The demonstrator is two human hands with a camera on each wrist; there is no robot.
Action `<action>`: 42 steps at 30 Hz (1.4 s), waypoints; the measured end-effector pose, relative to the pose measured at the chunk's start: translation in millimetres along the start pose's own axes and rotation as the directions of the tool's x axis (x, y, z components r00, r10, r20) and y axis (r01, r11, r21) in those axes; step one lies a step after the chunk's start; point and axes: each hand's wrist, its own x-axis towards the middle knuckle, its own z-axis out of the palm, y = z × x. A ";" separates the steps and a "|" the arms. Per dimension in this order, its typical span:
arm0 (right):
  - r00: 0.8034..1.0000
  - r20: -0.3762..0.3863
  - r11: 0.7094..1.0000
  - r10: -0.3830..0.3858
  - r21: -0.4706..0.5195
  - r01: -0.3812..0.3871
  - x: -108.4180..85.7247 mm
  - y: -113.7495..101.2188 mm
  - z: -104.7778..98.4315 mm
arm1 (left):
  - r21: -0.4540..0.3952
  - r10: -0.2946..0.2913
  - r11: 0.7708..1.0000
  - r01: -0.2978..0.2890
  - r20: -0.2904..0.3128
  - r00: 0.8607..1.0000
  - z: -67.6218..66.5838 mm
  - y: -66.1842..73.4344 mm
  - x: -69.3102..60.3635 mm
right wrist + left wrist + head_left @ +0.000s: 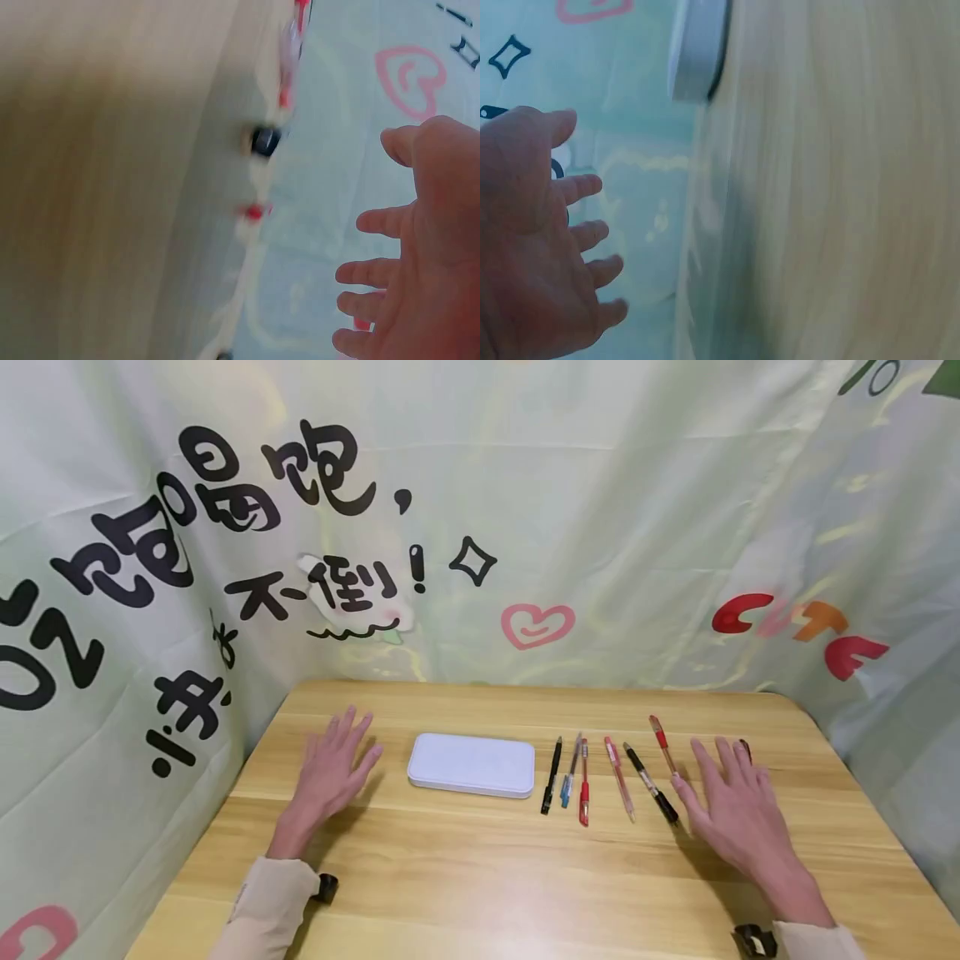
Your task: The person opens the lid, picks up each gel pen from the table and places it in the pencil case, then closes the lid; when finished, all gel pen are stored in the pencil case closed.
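A pale lavender, rounded case (471, 766) lies closed on the wooden table; its end also shows at the top of the left wrist view. To its left, my left hand (330, 768) hovers with fingers spread, holding nothing. Several pens lie right of the case: a black pen (551, 775), a blue pen (571, 770), a red pen (584, 782), a pink-red pen (619, 779) and a black pen with a clear barrel (651, 783). Above the table near another red pen (662, 743), my right hand (738, 810) spreads its fingers and grips nothing. Behind it, a dark tip (745, 747) is mostly hidden.
The wooden tabletop (480, 877) extends toward me from the case and pens. A pale printed curtain (600, 527) with black characters and a pink heart hangs along the back and both sides. Dark bands (753, 941) sit at both wrists.
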 end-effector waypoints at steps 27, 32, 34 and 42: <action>0.942 0.024 0.835 -0.334 0.472 0.284 75.0 -132.9 66.0 | -0.722 0.010 0.689 0.070 0.106 0.994 59.4 62.9 8.7; 0.933 0.124 0.845 -0.338 0.476 0.243 78.2 -144.4 73.9 | -0.598 -0.063 0.796 0.093 0.070 0.996 64.4 74.2 3.2; 0.928 0.148 0.850 -0.341 0.471 0.237 79.6 -145.9 76.5 | -0.534 -0.080 0.840 0.097 0.056 0.995 70.6 73.3 3.7; 0.937 0.126 0.851 -0.325 0.471 0.231 81.2 -152.2 85.4 | -0.449 -0.112 0.888 0.102 0.004 0.994 72.2 80.1 5.0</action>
